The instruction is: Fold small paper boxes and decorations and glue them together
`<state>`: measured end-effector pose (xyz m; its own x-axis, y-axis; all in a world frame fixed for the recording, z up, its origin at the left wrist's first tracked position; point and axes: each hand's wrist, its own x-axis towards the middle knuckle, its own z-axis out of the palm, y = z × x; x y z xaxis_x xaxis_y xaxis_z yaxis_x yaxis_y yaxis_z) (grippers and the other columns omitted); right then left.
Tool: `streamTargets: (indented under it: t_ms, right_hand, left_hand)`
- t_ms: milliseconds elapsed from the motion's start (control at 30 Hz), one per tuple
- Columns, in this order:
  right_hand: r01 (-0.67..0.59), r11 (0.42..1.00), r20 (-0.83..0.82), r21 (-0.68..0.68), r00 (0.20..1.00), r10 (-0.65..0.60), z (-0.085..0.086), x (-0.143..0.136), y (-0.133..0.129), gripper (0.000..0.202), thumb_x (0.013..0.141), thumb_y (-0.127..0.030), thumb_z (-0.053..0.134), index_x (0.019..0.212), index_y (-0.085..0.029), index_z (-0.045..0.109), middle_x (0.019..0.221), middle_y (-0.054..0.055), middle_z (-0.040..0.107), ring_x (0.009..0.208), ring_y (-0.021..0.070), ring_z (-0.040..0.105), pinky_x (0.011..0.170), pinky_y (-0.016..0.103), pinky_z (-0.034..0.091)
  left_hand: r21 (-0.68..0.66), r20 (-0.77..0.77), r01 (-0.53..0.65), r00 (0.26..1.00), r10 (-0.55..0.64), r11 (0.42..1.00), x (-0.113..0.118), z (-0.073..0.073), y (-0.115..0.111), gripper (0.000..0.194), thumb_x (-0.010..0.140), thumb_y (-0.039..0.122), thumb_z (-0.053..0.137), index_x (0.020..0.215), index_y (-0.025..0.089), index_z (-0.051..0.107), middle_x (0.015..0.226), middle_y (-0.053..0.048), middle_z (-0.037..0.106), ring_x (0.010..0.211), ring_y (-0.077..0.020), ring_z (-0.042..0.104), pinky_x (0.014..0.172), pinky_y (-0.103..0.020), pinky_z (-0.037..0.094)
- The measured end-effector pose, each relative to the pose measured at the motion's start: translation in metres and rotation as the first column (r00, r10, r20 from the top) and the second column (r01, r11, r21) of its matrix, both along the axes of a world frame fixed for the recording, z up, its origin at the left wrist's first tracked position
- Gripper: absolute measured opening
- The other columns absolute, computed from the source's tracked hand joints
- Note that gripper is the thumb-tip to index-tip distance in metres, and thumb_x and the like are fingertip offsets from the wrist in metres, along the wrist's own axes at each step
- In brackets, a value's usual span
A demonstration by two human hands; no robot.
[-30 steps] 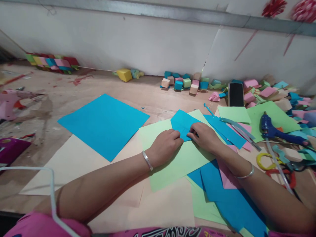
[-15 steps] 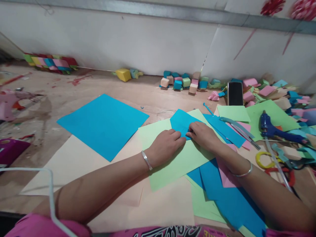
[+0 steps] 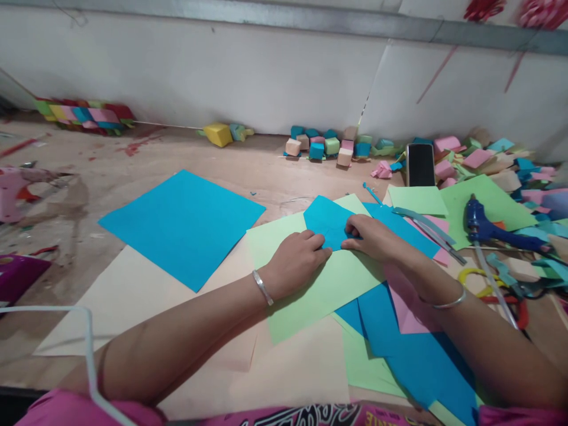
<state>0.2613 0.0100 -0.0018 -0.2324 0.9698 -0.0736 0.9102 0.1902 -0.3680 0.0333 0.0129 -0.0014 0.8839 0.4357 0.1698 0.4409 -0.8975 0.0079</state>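
A small piece of blue paper (image 3: pixel 327 218), its outline angular like a folded sheet, lies on a light green sheet (image 3: pixel 306 307). My left hand (image 3: pixel 298 260) has its fingers bent together over the lower left edge of the blue piece, pressing it down; the fingertips are partly hidden. At its right side is my right hand (image 3: pixel 366 238), thumb and curled fingers apart, the tips touching or just over the blue paper. A large blue square sheet (image 3: pixel 184 228) lies flat to the left, partly over pale peach sheets (image 3: pixel 119 296).
Blue and pink paper pieces (image 3: pixel 410 305) lie under my right forearm. On the right are a blue glue gun (image 3: pixel 477 216), scissors (image 3: pixel 477 278), a phone (image 3: pixel 420 165) and heaped paper pieces. Small paper cubes (image 3: pixel 317 151) line the wall. A white cable (image 3: pixel 91 355) crosses the lower left.
My right hand has shifted slightly right along the blue piece, and its thumb and forefinger have parted. My left hand stays on the paper. The view has moved a little.
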Motion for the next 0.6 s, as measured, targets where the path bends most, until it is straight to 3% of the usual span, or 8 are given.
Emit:
streamTargets:
  t_ms: [167, 333, 400, 500, 600]
  right_hand:
    - [0.027, 0.989, -0.027, -0.143, 0.999, -0.031, 0.010, 0.020, 0.003, 0.019, 0.071, -0.030, 0.070, 0.080, -0.021, 0.055, 0.076, 0.000, 0.060, 0.067, 0.0146, 0.055, 0.054, 0.023, 0.037]
    - [0.007, 0.980, -0.063, -0.199, 0.998, -0.019, 0.018, 0.022, 0.002, 0.010, 0.072, -0.023, 0.064, 0.078, -0.021, 0.057, 0.076, 0.000, 0.063, 0.067, 0.0142, 0.057, 0.056, 0.023, 0.039]
    - [0.002, 0.979, -0.063, -0.203, 0.998, -0.016, 0.019, 0.021, 0.002, 0.009, 0.072, -0.023, 0.064, 0.077, -0.021, 0.057, 0.075, 0.000, 0.063, 0.067, 0.0141, 0.057, 0.055, 0.023, 0.039]
    - [-0.008, 0.982, -0.063, -0.190, 0.998, -0.004, 0.019, 0.022, 0.003, 0.009, 0.071, -0.023, 0.064, 0.075, -0.021, 0.057, 0.072, 0.000, 0.062, 0.064, 0.0138, 0.055, 0.053, 0.023, 0.038]
    - [-0.017, 0.984, -0.056, -0.175, 0.998, 0.007, 0.018, 0.022, 0.003, 0.008, 0.071, -0.023, 0.063, 0.074, -0.021, 0.057, 0.071, 0.000, 0.062, 0.062, 0.0134, 0.054, 0.052, 0.023, 0.037]
  left_hand:
    - [-0.007, -0.015, 0.003, 1.000, -0.003, 1.000, 0.000, 0.001, 0.001, 0.022, 0.096, 0.023, 0.043, 0.103, 0.019, 0.064, 0.086, -0.007, 0.058, 0.079, -0.0206, 0.048, 0.062, -0.034, 0.031]
    - [-0.035, -0.035, -0.001, 0.999, 0.000, 0.999, 0.000, 0.002, 0.000, 0.025, 0.098, 0.027, 0.041, 0.101, 0.019, 0.064, 0.088, -0.006, 0.058, 0.081, -0.0203, 0.047, 0.065, -0.034, 0.031]
    - [-0.051, -0.031, -0.014, 0.999, 0.013, 0.999, 0.002, 0.002, -0.001, 0.027, 0.097, 0.037, 0.043, 0.101, 0.020, 0.063, 0.089, -0.006, 0.057, 0.080, -0.0203, 0.045, 0.066, -0.033, 0.031]
    - [-0.041, -0.007, -0.047, 0.999, 0.047, 0.998, 0.007, -0.001, -0.001, 0.043, 0.091, 0.057, 0.044, 0.121, 0.029, 0.056, 0.093, -0.005, 0.055, 0.080, -0.0214, 0.043, 0.065, -0.033, 0.029]
    - [-0.035, 0.000, -0.064, 0.998, 0.064, 0.997, 0.010, -0.003, -0.001, 0.051, 0.088, 0.064, 0.040, 0.129, 0.037, 0.050, 0.095, -0.005, 0.054, 0.080, -0.0221, 0.042, 0.065, -0.033, 0.027]
